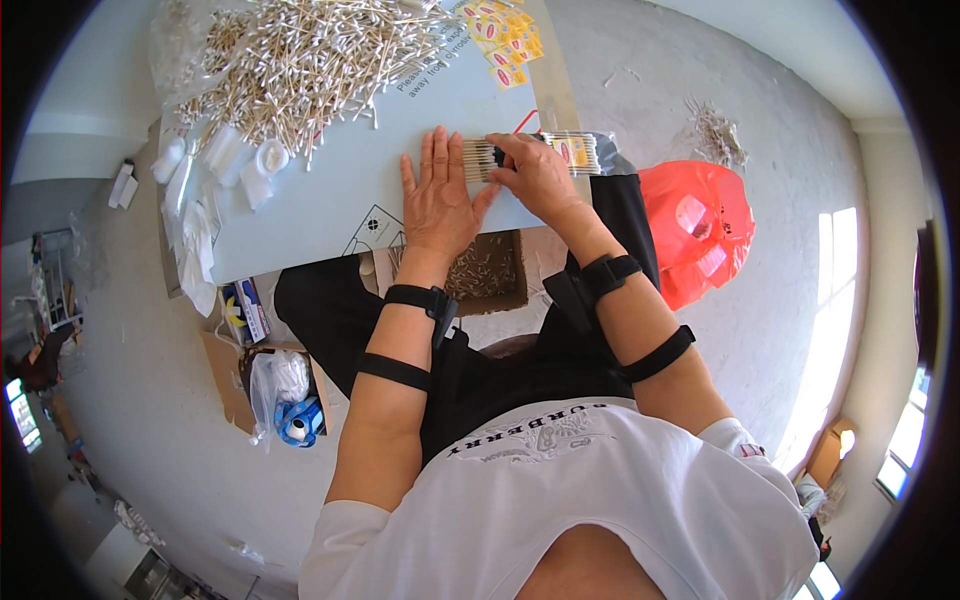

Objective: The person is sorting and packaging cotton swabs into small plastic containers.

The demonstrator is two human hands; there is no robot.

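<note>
My left hand (pixel 440 200) lies flat on the table with its fingers stretched out. Its fingertips rest beside a flat row of cotton swabs (pixel 478 160). Curled over the right part of that row is my right hand (pixel 538 178), thumb and fingers closed on a small dark object (pixel 499 157) that they mostly hide. Right of it, a bundle of cotton swabs with a yellow label card (pixel 572 152) lies at the table's right edge, partly on clear plastic film (pixel 612 155).
A big heap of loose cotton swabs (pixel 300 70) covers the far left. Yellow label cards (pixel 505 45) lie at the far edge. Below the table edge stands a cardboard box (pixel 515 270) of swabs. A red plastic bag (pixel 700 225) hangs at right. Clear plastic rolls (pixel 270 158) lie left.
</note>
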